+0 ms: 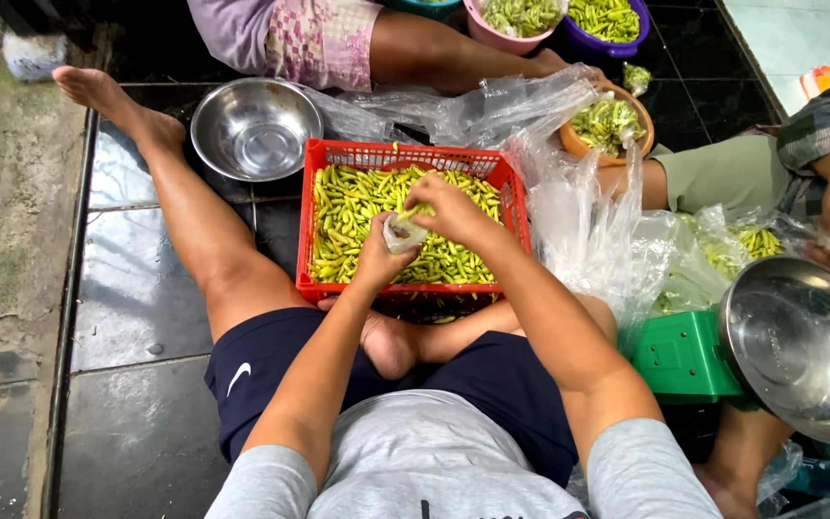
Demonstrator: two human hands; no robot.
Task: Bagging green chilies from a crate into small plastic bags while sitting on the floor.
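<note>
I sit on the floor with a red plastic crate (pixel 402 157) of yellow-green chili peppers (pixel 348 211) between my legs. My left hand (pixel 381 255) holds a small clear plastic bag (pixel 402 234) over the crate. My right hand (pixel 449 210) is closed on a few chilies at the mouth of that bag. Both hands meet above the middle of the crate.
An empty steel bowl (pixel 256 128) lies left of the crate. Clear plastic bags (pixel 588 240) pile up on the right, beside a green scale (pixel 684 358) with a steel pan (pixel 804 346). Other people sit opposite and at right with an orange bowl of chilies (pixel 610 123), a pink one (pixel 516 24) and a purple one (pixel 607 24).
</note>
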